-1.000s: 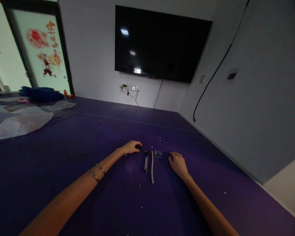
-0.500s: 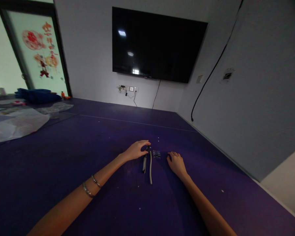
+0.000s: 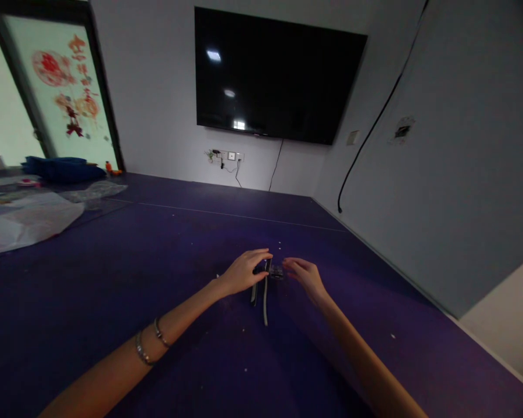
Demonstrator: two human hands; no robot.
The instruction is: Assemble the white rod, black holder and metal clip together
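- left hand (image 3: 243,273): fingers pinch a small dark piece (image 3: 269,265) near the pale strip's (image 3: 265,305) far end
- right hand (image 3: 305,275): fingers half curled beside a small flat item (image 3: 277,272); cannot tell if gripping
- strip lies on purple surface (image 3: 165,261)

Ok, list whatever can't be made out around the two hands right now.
Small dark item in the left hand: head view, too small and dark to identify.
Upper part of the black-and-pale tool: head view, partly hidden by the left hand.
Small patterned piece: head view, markings too small and dim to read.
Right hand: head view, too small to tell whether its fingertips hold anything.
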